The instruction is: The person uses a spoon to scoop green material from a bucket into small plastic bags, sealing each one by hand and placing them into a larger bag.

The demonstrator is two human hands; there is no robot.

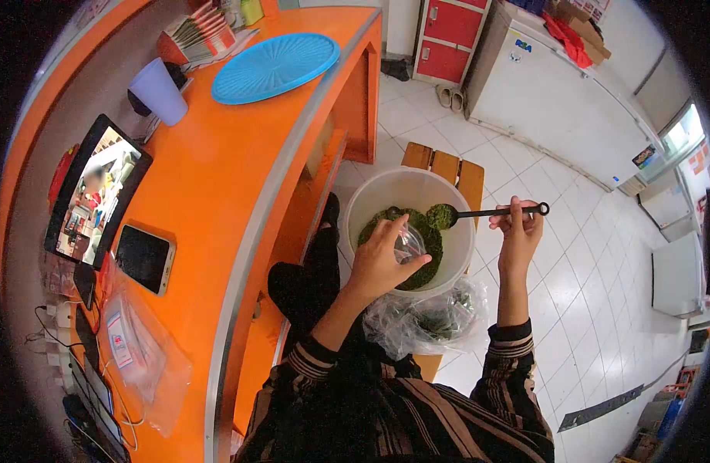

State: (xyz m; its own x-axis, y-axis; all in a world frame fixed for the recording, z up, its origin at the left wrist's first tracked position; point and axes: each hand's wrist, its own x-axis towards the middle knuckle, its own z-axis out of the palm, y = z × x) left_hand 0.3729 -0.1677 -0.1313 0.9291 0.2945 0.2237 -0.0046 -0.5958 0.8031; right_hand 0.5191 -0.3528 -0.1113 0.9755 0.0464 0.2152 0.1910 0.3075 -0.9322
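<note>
A white plastic bucket (pixel 464 258) stands before me, with chopped green leaves (pixel 428 270) inside. Over its mouth, my left hand (pixel 378 261) grips a small clear plastic bag (pixel 409 245), thumb and fingers curved around it. My right hand (pixel 518 231), at the bucket's right, pinches the handle of a black ladle (pixel 486 213). The ladle's bowl is heaped with chopped greens (pixel 441 217) and hangs over the bucket, close to the left hand. Just below the bucket lies a larger clear plastic bag (pixel 440 316) with green stuff in it.
A wooden bench (pixel 470 184) is under the bucket. The orange counter (pixel 216 170) at left holds a blue lid (pixel 278 68), a purple cup (pixel 159 91), a phone (pixel 144 258), a screen (pixel 96 193) and plastic packaging (pixel 139 347). A white chest freezer (pixel 555 100) stands at the back right.
</note>
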